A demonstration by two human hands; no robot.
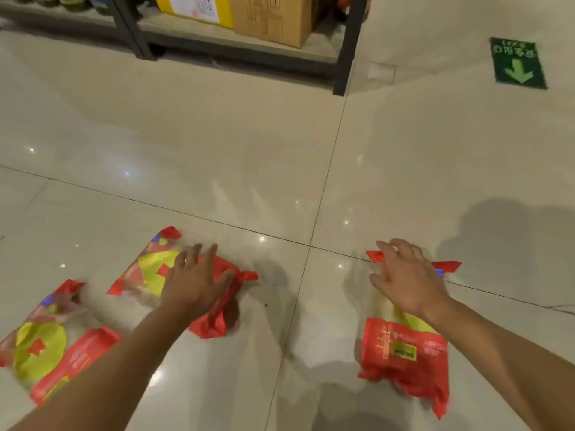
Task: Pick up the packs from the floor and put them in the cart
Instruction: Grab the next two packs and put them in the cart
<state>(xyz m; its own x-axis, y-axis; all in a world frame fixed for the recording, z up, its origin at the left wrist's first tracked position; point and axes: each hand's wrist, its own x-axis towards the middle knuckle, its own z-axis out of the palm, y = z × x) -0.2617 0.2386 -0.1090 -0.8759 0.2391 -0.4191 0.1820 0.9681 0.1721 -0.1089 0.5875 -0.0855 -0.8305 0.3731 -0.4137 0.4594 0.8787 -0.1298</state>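
Floor (217, 144) tiles, pale and shiny, fill most of the view, with thin dark lines where the tiles meet. Next biggest is the dark metal shelf (342, 57) at the far top, and on its low board sit a brown cardboard box (270, 17) and a yellow box (193, 7) side by side. A green sign with an arrow (518, 63) is stuck on the floor to the far right. Three red and yellow packs lie flat on the floor, close to the person. The left pack (46, 346) lies at the bottom left, and no hand touches it. The middle pack (149, 269) lies just beside it, a bit farther away. The right pack (404, 346) lies well apart from those two, on the other side of a tile line. The left hand (193, 281) is over the red end of the middle pack with its fingers spread wide and flat (it is hard to tell if the palm is pressing down or just above it), and it has not closed on anything. The right hand (404, 278) is over the far end of the right pack, fingers open and a little bent, holding nothing. A tiny dark speck (266, 305) sits on the floor between the two hands.
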